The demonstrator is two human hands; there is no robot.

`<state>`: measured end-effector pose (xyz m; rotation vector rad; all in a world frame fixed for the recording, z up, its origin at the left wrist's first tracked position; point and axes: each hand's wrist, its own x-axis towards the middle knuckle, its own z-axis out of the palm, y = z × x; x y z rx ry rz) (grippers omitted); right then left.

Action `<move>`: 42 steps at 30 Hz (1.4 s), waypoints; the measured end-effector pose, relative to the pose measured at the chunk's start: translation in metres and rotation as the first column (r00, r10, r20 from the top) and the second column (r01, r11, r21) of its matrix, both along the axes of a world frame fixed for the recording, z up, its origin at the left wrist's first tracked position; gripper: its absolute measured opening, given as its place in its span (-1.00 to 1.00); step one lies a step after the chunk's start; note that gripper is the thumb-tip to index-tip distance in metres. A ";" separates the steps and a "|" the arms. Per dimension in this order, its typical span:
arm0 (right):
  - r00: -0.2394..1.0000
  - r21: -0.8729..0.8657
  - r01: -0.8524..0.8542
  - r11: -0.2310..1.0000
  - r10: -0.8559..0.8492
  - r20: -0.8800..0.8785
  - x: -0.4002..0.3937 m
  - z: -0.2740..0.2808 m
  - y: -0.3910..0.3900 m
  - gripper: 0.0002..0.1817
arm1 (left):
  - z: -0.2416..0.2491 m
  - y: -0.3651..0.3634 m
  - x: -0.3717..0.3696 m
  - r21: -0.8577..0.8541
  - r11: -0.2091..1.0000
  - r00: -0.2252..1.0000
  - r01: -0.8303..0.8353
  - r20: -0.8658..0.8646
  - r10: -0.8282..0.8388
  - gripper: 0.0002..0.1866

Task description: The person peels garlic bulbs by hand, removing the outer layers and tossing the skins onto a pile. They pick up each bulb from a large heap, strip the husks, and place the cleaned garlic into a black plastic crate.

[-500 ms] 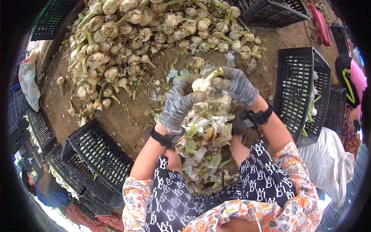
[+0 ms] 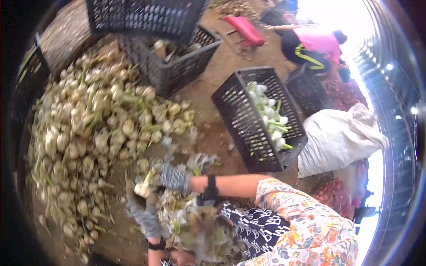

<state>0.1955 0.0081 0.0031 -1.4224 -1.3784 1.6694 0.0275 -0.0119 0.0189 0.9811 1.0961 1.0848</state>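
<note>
A pale garlic bulb (image 2: 143, 190) with a short cut green stem is held between my two gloved hands. My left hand (image 2: 144, 215), in a grey knitted glove, has its fingers closed around the bulb's lower side. From the right, my right hand (image 2: 171, 177), gloved the same way, grips it near the stem. Beneath the hands lies a heap of peeled garlic skins (image 2: 191, 217). A large pile of unpeeled garlic (image 2: 102, 128) spreads over the ground beyond and to the left. Motion blur softens the fingertips.
A black crate (image 2: 230, 97) to the right holds white bulbs with green stems (image 2: 268, 111). More black crates (image 2: 177, 73) stand at the top. A white sack (image 2: 341, 137) lies at right, near a person in pink (image 2: 317, 42). A red stool (image 2: 246, 31) is farther back.
My view has swung to the right, so the hands and garlic pile now appear farther left. Both hands still hold the garlic bulb.
</note>
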 end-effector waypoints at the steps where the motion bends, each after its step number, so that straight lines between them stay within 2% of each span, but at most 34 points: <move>1: 0.969 -0.087 0.171 0.981 -0.183 -0.164 -0.012 -0.042 -0.008 -0.72 | -0.008 -0.001 -0.003 0.049 0.998 1.000 -0.027 0.001 0.027 -0.30; 2: 0.998 0.030 0.050 0.998 -0.051 0.047 -0.012 -0.045 -0.007 -0.72 | -0.011 -0.001 0.002 0.121 0.987 0.993 -0.109 -0.039 0.115 -0.38; 3: 0.962 0.111 -0.096 0.989 0.064 0.264 -0.014 -0.046 -0.004 -0.71 | -0.022 -0.004 -0.006 -0.025 0.993 0.992 -0.118 -0.057 0.116 -0.45; 4: 0.929 0.154 -0.149 0.977 0.085 0.360 -0.018 -0.047 -0.006 -0.71 | -0.032 -0.004 -0.011 -0.174 0.976 0.990 -0.128 -0.077 0.116 -0.51; 5: 0.886 0.190 -0.202 0.961 0.097 0.454 -0.022 -0.051 -0.007 -0.70 | -0.045 -0.005 -0.009 -0.205 0.960 0.982 -0.190 -0.020 0.190 -0.54; 6: 0.903 0.216 -0.151 0.965 0.046 0.426 -0.025 -0.048 -0.011 -0.68 | -0.051 -0.003 -0.004 -0.249 0.937 0.965 -0.246 0.030 0.262 -0.56; 8: 0.931 0.225 -0.086 0.971 -0.002 0.365 -0.025 -0.045 -0.015 -0.66 | -0.053 0.003 -0.012 -0.460 0.881 0.943 -0.105 0.236 0.235 -0.57; 9: 0.944 0.212 -0.073 0.974 -0.001 0.330 -0.024 -0.029 -0.012 -0.65 | -0.043 0.013 -0.024 -0.574 0.811 0.901 0.112 0.403 0.160 -0.56; 11: 0.963 0.169 -0.076 0.983 0.028 0.269 -0.022 0.000 -0.010 -0.65 | -0.048 0.023 -0.022 -0.767 0.630 0.914 0.123 0.335 0.230 -0.53; 14: 0.914 0.051 -0.171 0.984 0.139 0.381 -0.021 -0.022 -0.010 -0.64 | -0.060 0.028 -0.033 -0.767 0.608 0.950 0.204 0.305 0.066 -0.56; 15: 0.905 0.003 -0.159 0.987 0.145 0.399 -0.022 -0.029 -0.008 -0.64 | -0.053 0.022 -0.036 -0.625 0.763 0.976 0.163 0.216 -0.031 -0.56; 17: 0.947 0.133 0.009 0.991 -0.051 0.316 -0.024 -0.041 -0.013 -0.71 | -0.052 0.015 -0.023 -0.453 0.886 0.972 -0.097 0.149 0.182 -0.53; 18: 0.953 0.190 0.098 0.977 -0.147 0.263 -0.025 -0.040 -0.014 -0.73 | -0.054 0.015 -0.018 -0.351 0.908 0.948 -0.229 0.131 0.290 -0.50; 19: 0.931 0.243 0.067 0.968 -0.148 0.334 -0.025 -0.034 -0.014 -0.72 | -0.055 0.013 -0.016 -0.341 0.925 0.973 -0.170 0.091 0.212 -0.49; 20: 0.933 0.278 0.063 0.958 -0.155 0.324 -0.027 -0.037 -0.016 -0.73 | -0.056 0.011 -0.014 -0.330 0.938 0.990 -0.110 0.049 0.133 -0.48; 22: 0.937 0.347 0.056 0.936 -0.169 0.306 -0.030 -0.038 -0.019 -0.76 | -0.054 -0.010 0.000 -0.025 0.996 0.985 -0.083 -0.152 0.079 -0.52; 23: 0.949 0.422 -0.041 0.906 -0.097 0.301 -0.026 -0.039 -0.020 -0.78 | -0.068 -0.006 -0.009 -0.139 0.990 0.998 -0.032 0.056 0.040 -0.53; 25: 0.949 0.561 -0.225 0.797 0.048 0.312 -0.012 -0.022 -0.014 -0.80 | -0.048 0.001 -0.018 -0.399 0.910 0.934 0.110 0.355 0.042 -0.51; 26: 0.993 0.449 -0.072 0.890 0.023 0.115 -0.014 -0.024 -0.016 -0.81 | -0.038 0.005 -0.020 -0.497 0.843 0.868 0.206 0.491 0.077 -0.50; 27: 0.996 0.296 0.060 0.953 -0.038 -0.080 -0.016 -0.027 -0.019 -0.82 | -0.031 0.007 -0.018 -0.527 0.823 0.839 0.211 0.530 0.124 -0.47; 28: 0.957 0.111 0.164 0.980 -0.131 -0.260 -0.017 -0.031 -0.022 -0.83 | -0.031 0.008 -0.018 -0.506 0.837 0.867 0.206 0.491 0.083 -0.48; 29: 0.992 0.175 0.049 0.983 -0.027 -0.122 -0.013 -0.035 -0.020 -0.83 | -0.032 0.010 -0.019 -0.486 0.850 0.893 0.204 0.447 0.041 -0.49; 30: 0.991 0.466 -0.070 0.882 0.008 0.134 -0.007 -0.038 -0.019 -0.80 | -0.035 0.012 -0.023 -0.467 0.861 0.916 0.202 0.400 0.002 -0.50; 31: 0.925 0.673 -0.248 0.697 -0.035 0.377 0.000 -0.042 -0.022 -0.77 | -0.042 0.013 -0.030 -0.221 0.968 0.993 0.122 0.028 -0.118 -0.55; 32: 0.890 0.722 -0.333 0.607 -0.050 0.452 0.001 -0.069 -0.026 -0.68 | -0.048 0.008 -0.029 -0.092 0.995 0.999 -0.029 -0.037 0.025 -0.62; 33: 0.852 0.758 -0.409 0.508 -0.083 0.516 0.000 -0.096 -0.032 -0.56 | -0.033 0.014 -0.030 -0.004 0.999 0.980 0.035 -0.196 -0.036 -0.63; 34: 0.879 0.758 -0.382 0.528 -0.046 0.475 -0.001 -0.087 -0.032 -0.52 | -0.016 0.023 -0.032 0.058 0.993 0.926 0.104 -0.369 -0.076 -0.62; 36: 0.959 0.612 -0.245 0.752 0.093 0.269 0.003 -0.055 -0.027 -0.44 | -0.008 0.025 -0.031 -0.216 0.969 0.960 0.116 -0.224 -0.165 -0.69; 37: 0.983 0.488 -0.172 0.856 0.116 0.141 0.003 -0.042 -0.024 -0.39 | -0.001 0.030 -0.030 -0.218 0.965 0.951 0.144 -0.241 -0.196 -0.70; 38: 0.991 0.328 -0.134 0.935 0.126 0.047 0.004 -0.037 -0.022 -0.44 | 0.002 0.034 -0.029 -0.222 0.960 0.941 0.173 -0.250 -0.227 -0.71; 40: 0.992 -0.028 -0.035 0.999 0.031 -0.122 0.006 -0.026 -0.016 -0.52 | -0.009 0.032 -0.036 -0.199 0.965 0.973 0.171 -0.119 -0.197 -0.73; 41: 0.956 -0.161 0.042 0.986 -0.086 -0.279 0.005 -0.019 -0.013 -0.61 | -0.014 0.030 -0.038 -0.175 0.972 0.985 0.154 -0.054 -0.166 -0.74; 42: 0.853 -0.266 0.124 0.956 -0.240 -0.463 0.001 -0.013 -0.012 -0.70 | -0.018 0.029 -0.039 -0.145 0.979 0.989 0.145 0.025 -0.143 -0.75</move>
